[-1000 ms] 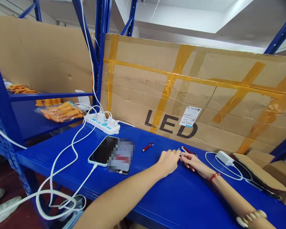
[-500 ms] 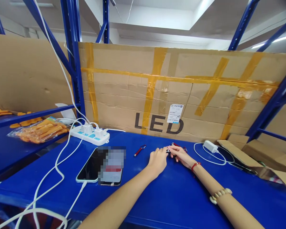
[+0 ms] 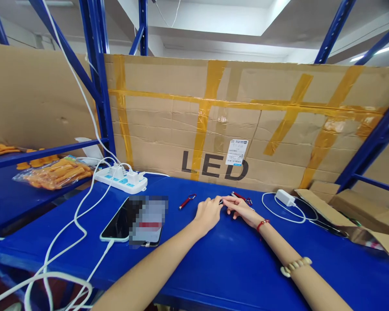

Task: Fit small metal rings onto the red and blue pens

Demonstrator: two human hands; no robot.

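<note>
Both hands have barely shifted over the last second; they stay pressed together near the back edge of the blue shelf surface [image 3: 233,263], while the view has swung a little to the right. Going from the left: a bag of orange pieces [image 3: 53,174] lies on the neighbouring shelf, and a white power strip [image 3: 121,180] sits at the back left corner of the surface with white cables trailing off the front edge. Just in front of it lie two phones [image 3: 132,220] (one partly blurred). A small red tool [image 3: 187,201] lies alone near the back edge. Next comes the left hand [image 3: 208,212], fingers curled narrowly, meeting the right hand [image 3: 238,207] on a small dark piece [image 3: 221,201] pinched between their fingertips. More red pieces [image 3: 241,198] lie just behind the right hand. Further right a white charger [image 3: 284,198] with its looped cable rests near the back edge, beside a flattened cardboard box [image 3: 353,216] at the right edge.
</note>
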